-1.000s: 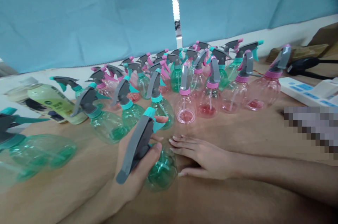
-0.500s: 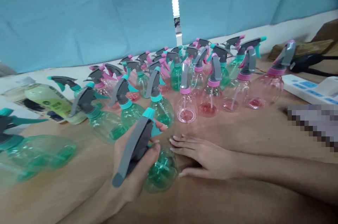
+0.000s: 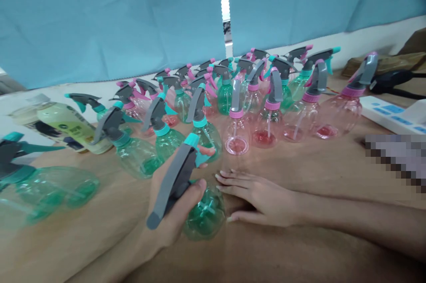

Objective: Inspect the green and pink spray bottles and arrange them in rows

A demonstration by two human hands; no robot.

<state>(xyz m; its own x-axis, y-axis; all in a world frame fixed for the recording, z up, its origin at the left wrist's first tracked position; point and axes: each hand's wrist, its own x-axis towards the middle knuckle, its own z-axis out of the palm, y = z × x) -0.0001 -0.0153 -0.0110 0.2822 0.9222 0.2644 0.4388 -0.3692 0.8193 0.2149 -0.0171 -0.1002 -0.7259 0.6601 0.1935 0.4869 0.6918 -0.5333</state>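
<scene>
My left hand (image 3: 176, 212) is wrapped round the neck of a green spray bottle (image 3: 206, 214), with the index finger reaching past its teal trigger. The bottle's grey head points away from me and its clear green body sits low at the table. My right hand (image 3: 256, 198) lies flat on the wooden table (image 3: 319, 238), fingers stretched toward the bottle's right side and holding nothing. Just beyond my hands stand another green spray bottle (image 3: 207, 138) and a pink spray bottle (image 3: 236, 136).
Several pink and green spray bottles crowd the back of the table. More green bottles (image 3: 56, 187) stand at the left, by a pale green labelled bottle (image 3: 66, 123). A white power strip (image 3: 389, 114) and a blurred-out flat item (image 3: 396, 158) lie right. Blue cloth (image 3: 100, 21) hangs behind.
The view has shifted slightly, so most things appear a little further right. My left hand keeps its grip on the green spray bottle, and my right hand stays flat.
</scene>
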